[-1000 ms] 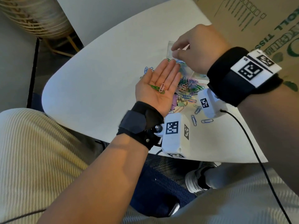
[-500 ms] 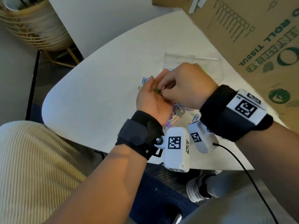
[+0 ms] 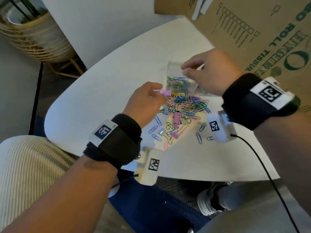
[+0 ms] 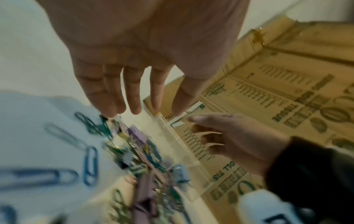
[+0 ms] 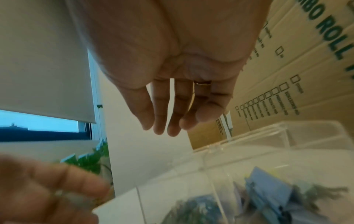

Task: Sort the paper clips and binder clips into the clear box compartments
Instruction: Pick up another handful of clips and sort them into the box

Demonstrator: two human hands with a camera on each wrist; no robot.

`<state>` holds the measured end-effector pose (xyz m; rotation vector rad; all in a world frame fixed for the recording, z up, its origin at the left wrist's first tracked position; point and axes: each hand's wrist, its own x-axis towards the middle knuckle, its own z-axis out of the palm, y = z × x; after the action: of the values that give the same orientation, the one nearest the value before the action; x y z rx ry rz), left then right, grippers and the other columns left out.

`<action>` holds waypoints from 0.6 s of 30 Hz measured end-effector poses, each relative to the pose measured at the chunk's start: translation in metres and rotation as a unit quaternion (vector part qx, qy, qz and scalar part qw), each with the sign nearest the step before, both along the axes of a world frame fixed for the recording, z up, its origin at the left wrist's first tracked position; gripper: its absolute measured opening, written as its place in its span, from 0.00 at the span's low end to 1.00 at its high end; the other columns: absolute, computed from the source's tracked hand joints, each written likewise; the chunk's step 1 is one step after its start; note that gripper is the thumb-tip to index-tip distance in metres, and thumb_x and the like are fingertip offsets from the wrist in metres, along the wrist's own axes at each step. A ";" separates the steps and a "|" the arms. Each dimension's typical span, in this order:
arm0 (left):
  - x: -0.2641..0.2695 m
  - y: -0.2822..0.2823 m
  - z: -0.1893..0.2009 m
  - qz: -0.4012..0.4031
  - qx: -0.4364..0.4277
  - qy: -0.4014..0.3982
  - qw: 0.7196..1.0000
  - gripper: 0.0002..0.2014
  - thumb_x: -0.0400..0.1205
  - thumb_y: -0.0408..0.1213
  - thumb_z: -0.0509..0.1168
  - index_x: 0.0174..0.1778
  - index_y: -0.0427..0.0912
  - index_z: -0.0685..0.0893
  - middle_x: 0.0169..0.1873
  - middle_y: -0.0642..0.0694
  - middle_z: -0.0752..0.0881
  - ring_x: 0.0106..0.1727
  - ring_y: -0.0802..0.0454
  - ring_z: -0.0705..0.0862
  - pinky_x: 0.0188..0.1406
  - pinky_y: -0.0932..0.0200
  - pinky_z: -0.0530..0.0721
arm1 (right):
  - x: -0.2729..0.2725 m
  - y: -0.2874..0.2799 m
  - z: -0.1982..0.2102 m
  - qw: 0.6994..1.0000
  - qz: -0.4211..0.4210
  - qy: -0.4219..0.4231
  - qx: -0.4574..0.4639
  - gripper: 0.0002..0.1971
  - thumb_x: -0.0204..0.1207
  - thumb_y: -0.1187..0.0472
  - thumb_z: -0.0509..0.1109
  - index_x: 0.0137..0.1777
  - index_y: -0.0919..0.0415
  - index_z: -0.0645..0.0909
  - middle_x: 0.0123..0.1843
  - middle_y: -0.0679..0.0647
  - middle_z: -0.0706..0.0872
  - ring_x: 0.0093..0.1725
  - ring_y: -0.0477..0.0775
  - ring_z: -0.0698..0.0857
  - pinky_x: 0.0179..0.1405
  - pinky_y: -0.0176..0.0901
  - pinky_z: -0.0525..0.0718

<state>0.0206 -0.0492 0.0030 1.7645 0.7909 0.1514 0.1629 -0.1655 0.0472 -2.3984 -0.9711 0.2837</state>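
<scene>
Head view, change: half a second ago the hands met at the left palm; now right hand [image 3: 208,76] hangs over clear box [image 3: 173,68], fingers loose, empty.
Meaning: probably a clip just delivered.
Box: paper clips [image 3: 178,81] in near compartment.
Left hand [image 3: 144,103]: relaxed, fingertips at pile [image 3: 183,105].

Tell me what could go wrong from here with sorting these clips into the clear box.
1. The pile tangles paper clips with binder clips, so a pinch may lift both kinds into one compartment.
2. Loose paper clips lie near the table's front edge; a wrist sweep might knock them off.
3. The right hand hovers open over the clear box and may nudge this light container.
</scene>
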 end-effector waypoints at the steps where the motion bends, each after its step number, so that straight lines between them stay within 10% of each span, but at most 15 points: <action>1: -0.002 0.006 -0.001 -0.013 0.041 0.031 0.999 0.20 0.78 0.41 0.69 0.67 0.50 0.78 0.58 0.49 0.80 0.58 0.53 0.80 0.56 0.58 0.77 | -0.001 -0.008 0.005 1.000 -0.006 0.005 0.020 0.09 0.78 0.53 0.69 0.52 0.50 0.90 0.48 0.48 0.90 0.43 0.47 0.82 0.44 0.35 0.74; 5: 0.001 0.027 -0.003 -0.093 0.179 0.156 0.967 0.42 0.70 0.57 0.74 0.78 0.54 0.63 0.72 0.42 0.67 0.74 0.42 0.68 0.72 0.47 0.70 | -0.012 -0.038 0.009 0.996 0.013 0.035 -0.079 0.12 0.73 0.45 0.74 0.53 0.47 0.88 0.42 0.45 0.87 0.36 0.43 0.80 0.36 0.36 0.75; 9: 0.005 0.028 -0.005 -0.222 0.282 0.263 0.896 0.57 0.58 0.65 0.77 0.81 0.57 0.55 0.75 0.43 0.60 0.76 0.38 0.59 0.71 0.46 0.65 | -0.027 -0.057 -0.015 0.938 0.088 0.058 -0.330 0.55 0.56 0.32 0.79 0.82 0.41 0.56 0.74 0.55 0.71 0.67 0.57 0.77 0.65 0.48 0.75; 13: 0.006 0.025 -0.007 -0.284 0.329 0.269 0.860 0.49 0.59 0.58 0.81 0.74 0.56 0.64 0.69 0.45 0.63 0.68 0.39 0.65 0.62 0.48 0.71 | -0.038 -0.064 -0.034 0.925 0.087 0.064 -0.364 0.65 0.53 0.39 0.84 0.83 0.41 0.42 0.73 0.55 0.62 0.68 0.63 0.72 0.65 0.55 0.77; 18: 0.014 0.018 -0.010 -0.277 0.287 0.189 0.898 0.30 0.69 0.46 0.78 0.65 0.50 0.75 0.59 0.48 0.73 0.54 0.47 0.78 0.52 0.57 0.75 | -0.034 -0.048 -0.045 0.953 0.072 0.078 -0.285 0.58 0.62 0.51 0.84 0.85 0.47 0.48 0.74 0.61 0.65 0.64 0.65 0.79 0.64 0.47 0.77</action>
<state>0.0343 -0.0315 -0.0070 2.5657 0.4967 -0.3927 0.1293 -0.2132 0.0018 -2.7533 -1.1029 0.9025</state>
